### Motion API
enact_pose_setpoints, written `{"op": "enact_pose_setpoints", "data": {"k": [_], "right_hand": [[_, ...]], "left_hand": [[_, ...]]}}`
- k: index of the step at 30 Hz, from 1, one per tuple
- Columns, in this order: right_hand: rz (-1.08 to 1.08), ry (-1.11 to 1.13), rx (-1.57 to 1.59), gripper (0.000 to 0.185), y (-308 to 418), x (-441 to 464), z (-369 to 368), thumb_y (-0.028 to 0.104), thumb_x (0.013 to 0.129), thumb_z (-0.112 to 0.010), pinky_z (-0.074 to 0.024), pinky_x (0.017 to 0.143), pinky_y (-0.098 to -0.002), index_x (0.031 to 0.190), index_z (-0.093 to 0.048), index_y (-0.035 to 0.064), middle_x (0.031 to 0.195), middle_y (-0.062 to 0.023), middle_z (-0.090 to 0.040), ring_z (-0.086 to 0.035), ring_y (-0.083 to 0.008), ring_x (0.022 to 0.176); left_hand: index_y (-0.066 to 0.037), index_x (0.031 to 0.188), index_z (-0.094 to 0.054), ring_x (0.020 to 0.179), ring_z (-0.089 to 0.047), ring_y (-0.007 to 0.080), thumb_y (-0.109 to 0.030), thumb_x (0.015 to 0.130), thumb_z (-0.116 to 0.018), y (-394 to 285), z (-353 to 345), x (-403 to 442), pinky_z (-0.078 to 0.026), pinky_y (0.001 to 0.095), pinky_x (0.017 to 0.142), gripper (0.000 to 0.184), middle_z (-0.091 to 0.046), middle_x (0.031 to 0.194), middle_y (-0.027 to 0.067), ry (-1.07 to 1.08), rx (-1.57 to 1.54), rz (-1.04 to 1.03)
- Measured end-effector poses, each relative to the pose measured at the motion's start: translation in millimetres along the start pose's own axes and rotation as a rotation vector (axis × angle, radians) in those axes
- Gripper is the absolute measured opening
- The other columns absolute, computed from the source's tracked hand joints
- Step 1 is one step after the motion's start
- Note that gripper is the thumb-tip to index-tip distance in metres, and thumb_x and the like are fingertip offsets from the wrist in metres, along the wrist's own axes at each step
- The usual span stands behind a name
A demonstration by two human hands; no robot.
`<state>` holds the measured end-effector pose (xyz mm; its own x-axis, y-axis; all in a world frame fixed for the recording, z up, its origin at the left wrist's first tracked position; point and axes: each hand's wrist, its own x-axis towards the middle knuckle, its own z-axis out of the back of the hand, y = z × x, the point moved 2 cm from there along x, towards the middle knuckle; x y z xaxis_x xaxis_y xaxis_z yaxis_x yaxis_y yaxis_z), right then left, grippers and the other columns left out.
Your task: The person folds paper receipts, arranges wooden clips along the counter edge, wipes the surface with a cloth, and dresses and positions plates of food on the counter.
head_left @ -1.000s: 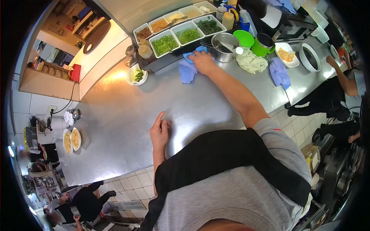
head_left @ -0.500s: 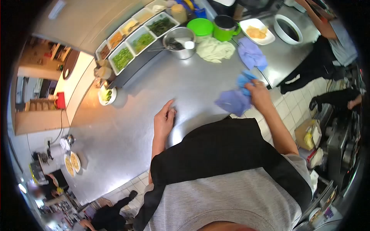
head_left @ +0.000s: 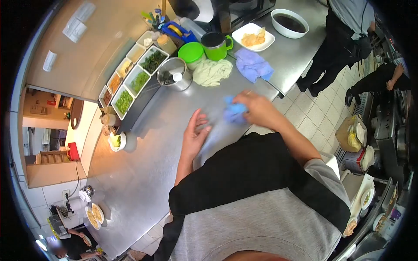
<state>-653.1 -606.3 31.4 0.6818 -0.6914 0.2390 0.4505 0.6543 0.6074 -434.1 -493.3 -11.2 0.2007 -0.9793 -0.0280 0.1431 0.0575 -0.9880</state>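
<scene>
My right hand (head_left: 256, 108) grips a bunched blue cloth (head_left: 235, 111) above the near edge of the steel counter (head_left: 152, 143); motion blurs the cloth a little. To its left, my left hand (head_left: 194, 132) is held over the counter with fingers apart and nothing in it. Beyond both hands lie a crumpled lilac cloth (head_left: 253, 65) and a pale green cloth (head_left: 212, 72). Beside the pale cloth stands a round steel pot (head_left: 185, 80) with a white-ended utensil in it.
Behind are trays of chopped greens (head_left: 124, 102), a green-lidded tub (head_left: 191, 52), a green mug (head_left: 215, 48), a white dish of food (head_left: 261, 41) and a bowl of dark liquid (head_left: 289, 24). Two oval dishes (head_left: 98, 213) sit at the left. A co-worker (head_left: 344, 39) stands right.
My right hand has brought the blue cloth leftward, nearer my left hand, and the cloth is more bunched. My left hand's fingers have spread. The view has shifted.
</scene>
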Motion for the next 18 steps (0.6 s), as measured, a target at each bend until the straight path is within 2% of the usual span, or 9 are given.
{"op": "enact_pose_setpoints", "data": {"k": [2,5,6,8,9,12,14,15,18], "right_hand": [[0.012,0.129,0.089,0.043,12.5,6.1,-9.8,0.001,0.068,-0.063,-0.0480,0.085,-0.0394,0.111,-0.057,0.0083,0.104,-0.0142,-0.060,-0.059,-0.0339,0.098],[0.040,0.241,0.175,0.043,0.1,3.0,0.2,0.003,0.071,-0.064,-0.0474,0.087,-0.0375,0.114,-0.056,0.0073,0.107,-0.0133,-0.062,-0.060,-0.0306,0.099],[0.046,0.267,0.193,0.042,-9.2,-4.2,8.4,0.003,0.073,-0.064,-0.0472,0.087,-0.0367,0.114,-0.056,0.0068,0.107,-0.0128,-0.062,-0.061,-0.0289,0.100],[-0.134,0.293,0.418,0.039,-9.4,-21.0,48.6,0.006,0.077,-0.065,-0.0468,0.087,-0.0343,0.114,-0.057,0.0057,0.106,-0.0116,-0.063,-0.061,-0.0243,0.100],[-0.225,0.299,0.531,0.037,-8.6,-31.4,68.7,0.008,0.078,-0.066,-0.0467,0.087,-0.0331,0.115,-0.057,0.0052,0.106,-0.0110,-0.063,-0.061,-0.0220,0.100],[-0.128,-0.022,0.716,0.035,-5.3,-71.2,104.8,0.020,0.085,-0.066,-0.0477,0.080,-0.0307,0.116,-0.058,0.0061,0.102,-0.0116,-0.065,-0.062,-0.0180,0.092],[-0.298,-0.136,1.087,0.037,-35.3,-102.6,97.4,0.026,0.086,-0.066,-0.0480,0.080,-0.0314,0.113,-0.060,0.0027,0.102,-0.0101,-0.066,-0.063,-0.0186,0.090],[-0.381,-0.192,1.279,0.038,-46.5,-113.6,91.1,0.029,0.086,-0.066,-0.0481,0.080,-0.0318,0.111,-0.061,0.0010,0.101,-0.0093,-0.066,-0.063,-0.0189,0.089],[-0.704,0.022,0.106,0.039,-61.9,-123.3,98.5,0.032,0.088,-0.063,-0.0486,0.084,-0.0329,0.107,-0.063,-0.0031,0.101,-0.0090,-0.067,-0.064,-0.0192,0.090]], "left_hand": [[-0.010,0.135,-0.047,0.097,-0.054,0.0126,-0.004,0.087,-0.062,-15.6,-24.4,1.8,-0.046,0.0252,0.083,0.050,-0.056,0.118,0.0068,0.108,-0.308,0.046],[-0.006,0.136,-0.045,0.097,-0.055,0.0121,-0.007,0.088,-0.062,1.7,-49.5,6.7,-0.047,0.0257,0.085,0.050,-0.057,0.117,0.0065,0.271,-0.221,0.018],[-0.004,0.134,-0.046,0.099,-0.056,0.0123,-0.007,0.089,-0.061,-4.6,-52.0,11.3,-0.046,0.0259,0.085,0.048,-0.058,0.116,0.0057,0.334,-0.218,0.071],[-0.002,0.131,-0.049,0.101,-0.056,0.0127,-0.009,0.090,-0.061,-34.2,-58.8,21.0,-0.046,0.0262,0.087,0.043,-0.060,0.115,0.0040,0.466,-0.210,0.179],[-0.001,0.128,-0.052,0.099,-0.057,0.0127,-0.009,0.090,-0.061,-57.6,-62.1,21.6,-0.046,0.0261,0.086,0.040,-0.061,0.113,0.0040,0.522,-0.194,0.117],[-0.001,0.119,-0.059,0.094,-0.059,0.0130,-0.010,0.089,-0.061,-102.5,-71.1,26.8,-0.047,0.0268,0.084,0.032,-0.064,0.107,0.0046,0.711,-0.211,-0.098],[0.000,0.113,-0.063,0.089,-0.060,0.0135,-0.010,0.087,-0.062,-105.7,-76.9,34.8,-0.048,0.0284,0.081,0.027,-0.065,0.105,0.0055,0.859,-0.310,-0.268],[-0.002,0.108,-0.064,0.087,-0.061,0.0141,-0.009,0.086,-0.063,-104.3,-88.2,40.9,-0.049,0.0314,0.079,0.024,-0.066,0.102,0.0074,0.793,-0.154,-0.266],[-0.004,0.105,-0.065,0.090,-0.062,0.0173,-0.009,0.085,-0.063,-115.6,-117.9,35.9,-0.049,0.0326,0.081,0.020,-0.067,0.098,0.0082,0.880,0.114,-0.145]]}}
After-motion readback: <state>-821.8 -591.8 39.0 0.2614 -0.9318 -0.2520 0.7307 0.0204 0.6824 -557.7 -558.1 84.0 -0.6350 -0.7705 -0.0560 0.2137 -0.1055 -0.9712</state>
